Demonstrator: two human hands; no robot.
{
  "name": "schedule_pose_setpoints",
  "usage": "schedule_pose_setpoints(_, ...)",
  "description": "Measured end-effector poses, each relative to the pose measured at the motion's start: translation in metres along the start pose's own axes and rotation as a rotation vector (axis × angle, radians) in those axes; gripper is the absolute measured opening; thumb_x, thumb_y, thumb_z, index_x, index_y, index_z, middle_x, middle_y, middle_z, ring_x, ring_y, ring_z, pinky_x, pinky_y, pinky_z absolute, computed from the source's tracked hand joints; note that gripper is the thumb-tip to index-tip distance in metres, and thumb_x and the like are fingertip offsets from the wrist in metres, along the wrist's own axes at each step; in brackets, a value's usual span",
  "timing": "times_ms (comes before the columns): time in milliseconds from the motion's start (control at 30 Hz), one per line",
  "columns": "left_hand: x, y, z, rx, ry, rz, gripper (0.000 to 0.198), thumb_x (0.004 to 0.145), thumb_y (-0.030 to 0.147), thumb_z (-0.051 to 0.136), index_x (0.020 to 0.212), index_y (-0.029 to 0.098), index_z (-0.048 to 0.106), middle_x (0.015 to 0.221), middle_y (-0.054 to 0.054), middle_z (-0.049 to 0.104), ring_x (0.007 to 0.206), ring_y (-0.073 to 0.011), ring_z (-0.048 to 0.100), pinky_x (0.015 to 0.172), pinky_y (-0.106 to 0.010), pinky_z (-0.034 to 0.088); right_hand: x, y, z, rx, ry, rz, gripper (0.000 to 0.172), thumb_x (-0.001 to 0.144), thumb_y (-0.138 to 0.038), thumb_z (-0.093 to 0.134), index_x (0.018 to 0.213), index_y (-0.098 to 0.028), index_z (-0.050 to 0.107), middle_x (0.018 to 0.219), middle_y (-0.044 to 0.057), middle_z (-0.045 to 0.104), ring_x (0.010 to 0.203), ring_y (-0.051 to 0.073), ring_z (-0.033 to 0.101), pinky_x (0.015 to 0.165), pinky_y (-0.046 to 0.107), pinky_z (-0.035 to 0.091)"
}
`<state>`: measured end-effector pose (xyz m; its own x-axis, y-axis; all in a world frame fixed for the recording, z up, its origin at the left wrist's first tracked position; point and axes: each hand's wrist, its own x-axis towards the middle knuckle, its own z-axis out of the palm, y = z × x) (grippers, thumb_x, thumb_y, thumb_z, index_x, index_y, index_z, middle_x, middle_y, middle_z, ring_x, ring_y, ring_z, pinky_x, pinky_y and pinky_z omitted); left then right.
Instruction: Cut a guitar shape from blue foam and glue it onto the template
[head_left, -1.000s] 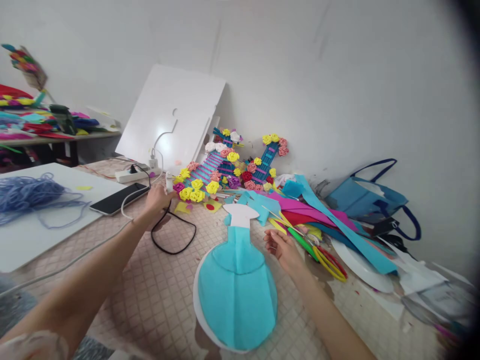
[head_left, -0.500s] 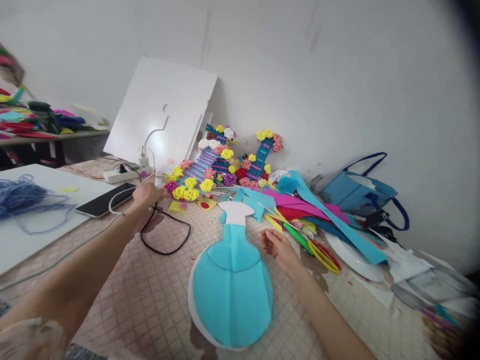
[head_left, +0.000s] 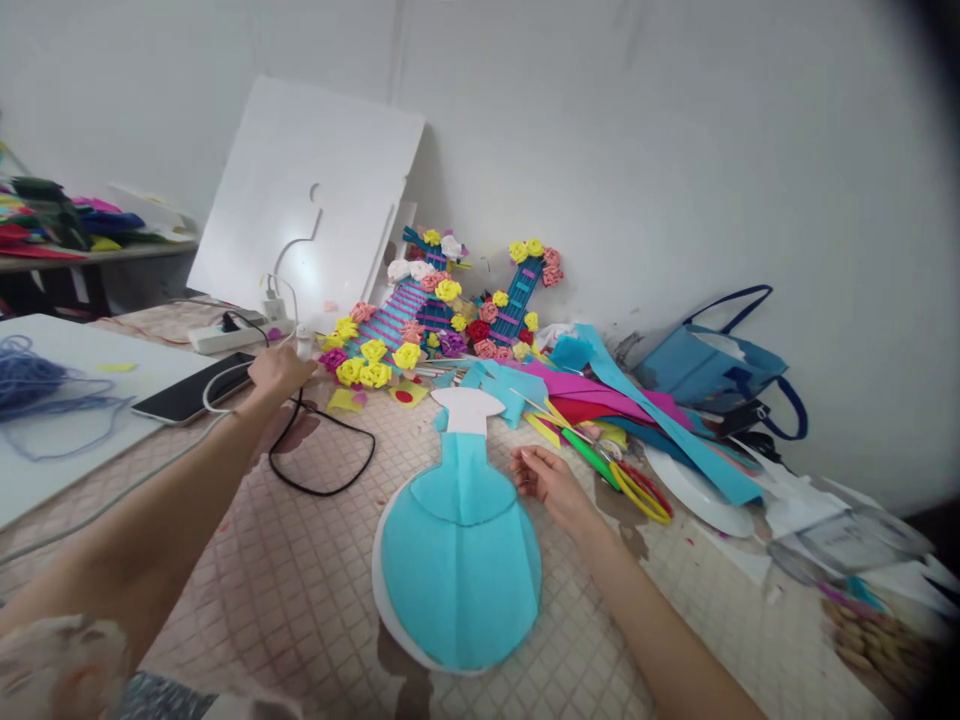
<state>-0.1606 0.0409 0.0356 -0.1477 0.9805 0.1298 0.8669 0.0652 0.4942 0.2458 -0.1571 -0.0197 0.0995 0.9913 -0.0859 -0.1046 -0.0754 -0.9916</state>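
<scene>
At the far left of the tabletop [head_left: 300,600], beside the paper flowers [head_left: 375,365], the left hand [head_left: 276,372] is stretched well forward, its fingers curled tight around a small white tool [head_left: 304,340] whose black cord [head_left: 330,485] loops across the chequered cloth. A phone [head_left: 191,398] and a power strip [head_left: 225,338] lie just left of that hand. The right hand [head_left: 544,478] rests near the middle, just beside the right shoulder of the blue flask-shaped cutout [head_left: 461,545], which lies flat on its white backing in front of the person. Its fingers are loosely curled; whether they pinch anything thin I cannot tell. Yellow-handled scissors [head_left: 637,492] and a heap of coloured strips [head_left: 637,415] lie just right of it. As I judge it, the step in hand is taking up the corded tool while the other hand waits at the cutout. Carrying that tool across would call for a firm grip, slack enough in the cord that it drags neither over the flowers nor onto the blue paper, and a steadying hand on the cutout.
</scene>
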Motion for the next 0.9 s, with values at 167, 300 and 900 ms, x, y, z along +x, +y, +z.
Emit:
schedule_pose_setpoints(167,-0.011,0.005,-0.009,0.181,0.059,-0.087,0.069,0.085,0.054,0.054,0.110,-0.010,0.054,0.118,-0.032,0.056,0.110,-0.0462,0.053,0.083,-0.049,0.044,0.000,-0.005,-0.001,-0.128,0.015,-0.066,0.039,0.070,-0.055,0.071,0.082,-0.018,0.064,0.077,0.002,0.066,0.055,0.011,0.057,0.050,0.024,0.045)
schedule_pose_setpoints(300,-0.046,0.018,-0.020,0.261,0.069,0.003,0.066,0.089,0.055,0.046,0.108,-0.008,0.055,0.113,-0.032,0.058,0.107,-0.0451,0.054,0.084,-0.053,0.043,-0.004,-0.020,-0.001,-0.284,-0.005,-0.154,0.037,0.073,-0.055,0.068,0.083,-0.019,0.062,0.072,0.001,0.065,0.051,0.011,0.053,0.050,0.026,0.043)
schedule_pose_setpoints(900,-0.233,0.078,0.037,-0.241,-0.812,1.533,0.046,0.096,0.032,0.043,0.139,0.016,0.046,0.148,-0.012,0.041,0.139,-0.0270,0.035,0.118,-0.046,0.018,0.014,-0.039,0.024,-0.422,-0.421,-0.135,0.040,0.071,-0.026,0.072,0.110,-0.021,0.064,0.069,-0.005,0.055,0.062,0.011,0.051,0.056,0.021,0.038)
